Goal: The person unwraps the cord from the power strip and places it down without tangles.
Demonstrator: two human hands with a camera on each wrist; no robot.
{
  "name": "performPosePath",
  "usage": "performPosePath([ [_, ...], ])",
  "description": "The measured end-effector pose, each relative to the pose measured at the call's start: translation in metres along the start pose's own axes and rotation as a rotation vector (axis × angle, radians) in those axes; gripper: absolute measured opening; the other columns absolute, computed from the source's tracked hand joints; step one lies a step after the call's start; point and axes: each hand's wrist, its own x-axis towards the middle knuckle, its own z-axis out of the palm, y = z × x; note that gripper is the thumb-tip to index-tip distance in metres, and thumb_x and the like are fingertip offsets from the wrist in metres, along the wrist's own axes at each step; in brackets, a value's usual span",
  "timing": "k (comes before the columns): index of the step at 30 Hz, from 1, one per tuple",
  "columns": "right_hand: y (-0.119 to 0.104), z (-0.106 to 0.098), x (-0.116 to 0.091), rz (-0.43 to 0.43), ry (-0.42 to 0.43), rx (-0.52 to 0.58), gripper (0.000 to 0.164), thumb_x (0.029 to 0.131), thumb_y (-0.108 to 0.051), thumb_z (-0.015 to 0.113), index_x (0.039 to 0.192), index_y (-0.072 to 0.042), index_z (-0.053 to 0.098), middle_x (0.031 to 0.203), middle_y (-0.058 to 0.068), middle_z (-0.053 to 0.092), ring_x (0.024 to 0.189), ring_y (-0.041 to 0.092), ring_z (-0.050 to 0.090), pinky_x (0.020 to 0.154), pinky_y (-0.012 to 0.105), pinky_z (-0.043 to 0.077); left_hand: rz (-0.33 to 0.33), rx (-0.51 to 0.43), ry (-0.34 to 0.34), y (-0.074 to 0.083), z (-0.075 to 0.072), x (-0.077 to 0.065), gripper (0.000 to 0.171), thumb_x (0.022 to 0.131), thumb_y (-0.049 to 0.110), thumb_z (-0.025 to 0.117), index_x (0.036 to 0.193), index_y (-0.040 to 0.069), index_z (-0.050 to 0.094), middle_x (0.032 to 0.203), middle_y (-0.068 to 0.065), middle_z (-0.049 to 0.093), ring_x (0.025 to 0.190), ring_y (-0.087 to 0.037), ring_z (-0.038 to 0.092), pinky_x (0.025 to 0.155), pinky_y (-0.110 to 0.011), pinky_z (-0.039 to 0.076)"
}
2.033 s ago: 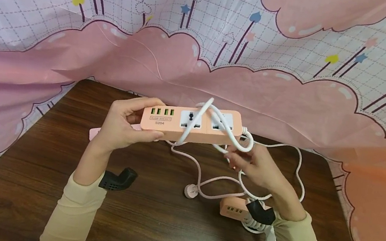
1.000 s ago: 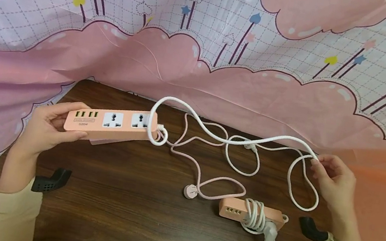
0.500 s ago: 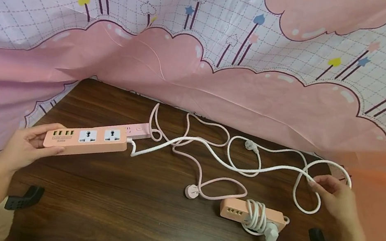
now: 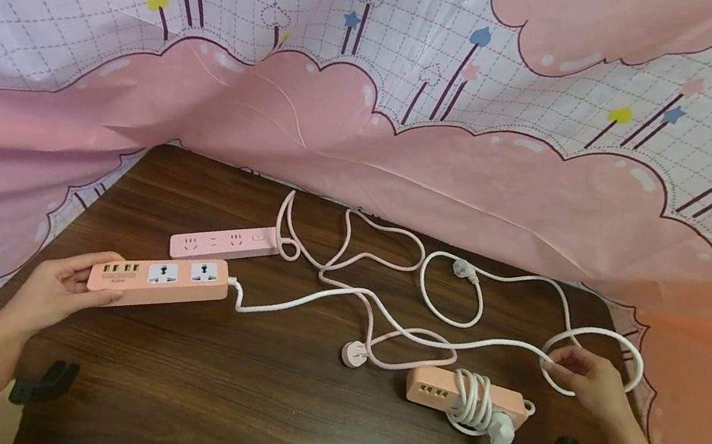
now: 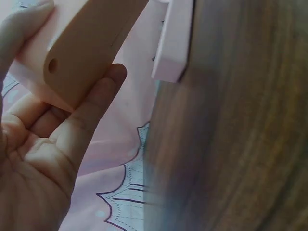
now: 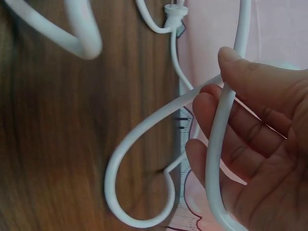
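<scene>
My left hand (image 4: 59,285) grips the left end of an orange power strip (image 4: 179,293), which has USB ports and two white sockets facing up. The left wrist view shows thumb and fingers round the strip's end (image 5: 77,62), raised above the table. From its other end a white cord (image 4: 317,294) runs slackly rightward to my right hand (image 4: 591,380). That hand pinches the cord between thumb and fingers, and a loop of it (image 4: 637,364) hangs beyond the hand. In the right wrist view the pinched cord (image 6: 219,130) crosses in front of the fingers.
A pink power strip (image 4: 215,242) lies behind the held one, its pink cord ending in a round plug (image 4: 353,354). Front right, another orange power strip (image 4: 435,389) has its cord wound round it. A white plug (image 4: 462,269) lies at the back. A patterned curtain (image 4: 368,139) borders the table.
The cord was looped over the held strip; my hands drew apart and it came off, stretching out between them. Since then both hands have lowered, and the right has come slightly inward.
</scene>
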Motion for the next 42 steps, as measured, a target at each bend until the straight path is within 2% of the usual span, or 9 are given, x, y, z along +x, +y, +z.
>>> performPosePath([
  [5, 0.004, 0.008, -0.001, 0.005, -0.007, -0.030, 0.014, 0.081, -0.013, 0.073, 0.085, -0.003, 0.064, 0.073, -0.002, 0.064, 0.064, -0.002, 0.052, 0.054, 0.021, 0.040, -0.012, 0.098, -0.011, -0.009, 0.002, -0.005, 0.048, 0.071, -0.018, 0.069, 0.117, -0.007, 0.058, 0.099, 0.020, 0.061, 0.081, 0.001, 0.061, 0.060, -0.017, 0.052],
  [15, 0.005, 0.024, -0.002, 0.007, 0.002, -0.052, 0.016, 0.080, -0.017, 0.075, 0.088, -0.005, 0.068, 0.083, 0.003, 0.067, 0.072, -0.006, 0.053, 0.061, 0.015, 0.042, -0.082, 0.168, -0.019, -0.021, 0.003, -0.010, 0.052, 0.074, -0.008, 0.073, 0.121, -0.015, 0.050, 0.104, 0.024, 0.054, 0.088, 0.007, 0.056, 0.066, -0.014, 0.051],
  [20, 0.003, 0.031, -0.004, -0.024, 0.050, -0.004, 0.013, 0.078, -0.009, 0.075, 0.087, -0.002, 0.067, 0.082, 0.006, 0.067, 0.071, -0.007, 0.055, 0.060, 0.011, 0.042, -0.164, 0.328, -0.038, -0.020, -0.001, -0.009, 0.055, 0.077, 0.008, 0.077, 0.123, -0.010, 0.053, 0.117, -0.007, 0.058, 0.099, 0.015, 0.043, 0.077, -0.004, 0.039],
  [23, 0.002, 0.036, -0.005, -0.107, 0.086, 0.030, 0.011, 0.076, 0.000, 0.074, 0.085, -0.002, 0.068, 0.082, 0.008, 0.066, 0.073, -0.008, 0.055, 0.061, 0.009, 0.044, -0.207, 0.434, -0.080, -0.018, -0.003, -0.008, 0.059, 0.076, 0.015, 0.078, 0.124, -0.008, 0.054, 0.118, -0.030, 0.055, 0.107, -0.008, 0.053, 0.077, -0.014, 0.042],
  [27, 0.002, 0.043, -0.004, -0.226, 0.131, 0.050, 0.016, 0.073, 0.008, 0.073, 0.085, -0.002, 0.069, 0.085, 0.009, 0.065, 0.080, -0.009, 0.053, 0.067, 0.006, 0.042, -0.266, 0.484, -0.140, -0.016, -0.004, -0.006, 0.063, 0.076, 0.021, 0.078, 0.126, -0.008, 0.052, 0.120, -0.036, 0.052, 0.110, -0.050, 0.047, 0.085, -0.050, 0.042],
  [28, 0.002, 0.045, -0.003, -0.246, 0.140, 0.054, 0.017, 0.072, 0.010, 0.073, 0.085, -0.001, 0.070, 0.085, 0.010, 0.065, 0.082, -0.008, 0.052, 0.069, 0.005, 0.041, -0.276, 0.492, -0.152, -0.016, -0.004, -0.006, 0.064, 0.077, 0.022, 0.078, 0.126, -0.008, 0.051, 0.120, -0.038, 0.050, 0.111, -0.053, 0.045, 0.084, -0.058, 0.039],
  [31, 0.001, 0.049, -0.002, -0.268, 0.140, 0.077, 0.019, 0.073, 0.011, 0.072, 0.089, 0.001, 0.070, 0.089, 0.014, 0.066, 0.087, -0.008, 0.053, 0.071, 0.005, 0.040, -0.292, 0.538, -0.175, -0.016, -0.003, -0.005, 0.067, 0.075, 0.027, 0.079, 0.125, -0.009, 0.052, 0.122, -0.040, 0.048, 0.113, -0.057, 0.040, 0.085, -0.068, 0.033],
  [36, -0.003, 0.050, -0.001, -0.198, 0.014, 0.196, 0.018, 0.083, 0.003, 0.067, 0.101, 0.004, 0.068, 0.097, 0.016, 0.067, 0.088, -0.005, 0.058, 0.070, 0.010, 0.046, -0.271, 0.616, -0.179, -0.016, -0.002, -0.002, 0.070, 0.071, 0.031, 0.081, 0.122, -0.009, 0.054, 0.120, -0.039, 0.049, 0.112, -0.057, 0.041, 0.085, -0.068, 0.033],
  [42, -0.015, 0.043, -0.003, -0.108, -0.204, 0.434, 0.028, 0.095, -0.006, 0.052, 0.114, 0.014, 0.057, 0.102, 0.006, 0.069, 0.094, 0.001, 0.062, 0.077, 0.016, 0.049, -0.237, 0.696, -0.215, -0.010, 0.001, 0.001, 0.071, 0.068, 0.029, 0.083, 0.119, -0.012, 0.054, 0.116, -0.038, 0.052, 0.109, -0.056, 0.044, 0.085, -0.066, 0.035],
])
